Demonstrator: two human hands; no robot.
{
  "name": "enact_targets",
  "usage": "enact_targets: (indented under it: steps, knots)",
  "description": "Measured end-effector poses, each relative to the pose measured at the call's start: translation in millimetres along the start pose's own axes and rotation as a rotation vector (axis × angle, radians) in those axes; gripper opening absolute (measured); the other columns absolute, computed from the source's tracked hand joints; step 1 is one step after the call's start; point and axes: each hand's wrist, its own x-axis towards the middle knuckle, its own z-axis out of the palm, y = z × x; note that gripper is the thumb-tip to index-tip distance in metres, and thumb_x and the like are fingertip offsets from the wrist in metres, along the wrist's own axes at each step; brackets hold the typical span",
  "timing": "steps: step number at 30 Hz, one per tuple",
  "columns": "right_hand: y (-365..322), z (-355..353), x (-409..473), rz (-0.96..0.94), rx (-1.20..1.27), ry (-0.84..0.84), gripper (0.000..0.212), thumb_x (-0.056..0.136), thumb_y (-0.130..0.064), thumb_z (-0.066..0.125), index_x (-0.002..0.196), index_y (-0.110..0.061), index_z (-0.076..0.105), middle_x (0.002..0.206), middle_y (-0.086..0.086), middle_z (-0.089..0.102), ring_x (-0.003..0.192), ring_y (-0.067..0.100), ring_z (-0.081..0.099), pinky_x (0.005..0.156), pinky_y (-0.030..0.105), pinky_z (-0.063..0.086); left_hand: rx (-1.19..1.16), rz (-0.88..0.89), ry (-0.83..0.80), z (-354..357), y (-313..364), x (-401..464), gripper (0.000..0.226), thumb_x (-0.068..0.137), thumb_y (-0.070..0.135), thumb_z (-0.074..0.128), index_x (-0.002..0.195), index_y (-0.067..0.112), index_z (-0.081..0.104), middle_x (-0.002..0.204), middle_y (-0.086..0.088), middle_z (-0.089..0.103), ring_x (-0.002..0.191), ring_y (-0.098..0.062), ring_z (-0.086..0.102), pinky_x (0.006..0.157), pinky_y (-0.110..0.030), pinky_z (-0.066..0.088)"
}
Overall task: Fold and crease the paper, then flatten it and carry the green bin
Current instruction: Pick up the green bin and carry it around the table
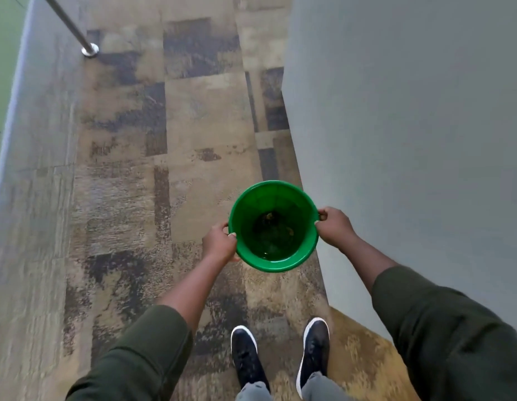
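Stage: carry, I judge | left hand [219, 241] and right hand [335, 227] clasp green bin [251, 204] rim, opposite sides | paper unseen

Open carpet [170, 134] ahead and left; grey wall [410, 111] close right.

Green bin [305, 257]: smooth, glossy plastic. Floor [193, 125]: rough, matt carpet tiles in mottled tan and dark grey. Pole [67, 21] with its base disc: polished metal. Sleeves [442, 328]: matt olive cloth. Wall [410, 111]: smooth, matt grey.
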Motion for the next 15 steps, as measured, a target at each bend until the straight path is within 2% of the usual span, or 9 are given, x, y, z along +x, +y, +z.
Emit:
enact_targets:
  steps: [3,5,8,12,15]
  knots:
    - [34.1,39.7,40.1,0.024,0.014,-0.055,0.036,0.084,-0.003,0.057,0.119,-0.010,0.063,0.110,0.010,0.067,0.093,0.021,0.057,0.081,0.029,0.046,0.024,-0.039,-0.005,33.5,-34.0,46.9,0.041,0.093,0.008,0.060,0.133,0.017,0.054,0.096,-0.015,0.071,0.047,-0.018,0.068,0.040,-0.028,0.053]
    - [61.1,69.4,70.3,0.032,0.022,-0.081,0.038,0.083,-0.002,0.057,0.120,-0.011,0.063,0.111,0.010,0.068,0.094,0.023,0.061,0.084,0.032,0.051,0.033,-0.059,-0.010,60.0,-58.6,80.0,0.042,0.092,0.008,0.061,0.133,0.017,0.054,0.095,-0.016,0.070,0.049,-0.020,0.069,0.045,-0.033,0.057]
    - [95.6,104.7,108.9,0.037,0.004,-0.103,0.039,0.085,-0.001,0.057,0.122,-0.011,0.061,0.112,0.010,0.066,0.092,0.021,0.058,0.077,0.027,0.045,0.020,-0.098,-0.024,94.3,-84.3,119.1,0.041,0.093,0.004,0.060,0.131,0.018,0.054,0.095,-0.014,0.067,0.055,-0.025,0.070,0.049,-0.039,0.059]
    - [134.6,137.4,146.9,0.021,-0.041,-0.120,0.038,0.088,0.000,0.054,0.125,-0.009,0.058,0.113,0.013,0.064,0.089,0.020,0.054,0.075,0.026,0.042,0.073,-0.084,-0.021,135.1,-111.7,158.8,0.045,0.093,0.001,0.057,0.133,0.018,0.052,0.090,-0.012,0.066,0.054,-0.022,0.069,0.038,-0.027,0.051]
    - [163.8,160.5,173.9,0.007,-0.069,-0.143,0.038,0.088,-0.001,0.055,0.125,-0.008,0.057,0.113,0.014,0.064,0.087,0.020,0.054,0.072,0.027,0.043,0.124,-0.071,-0.025,166.5,-137.0,183.2,0.048,0.092,-0.002,0.056,0.135,0.017,0.051,0.097,-0.013,0.067,0.058,-0.021,0.070,0.040,-0.026,0.051]
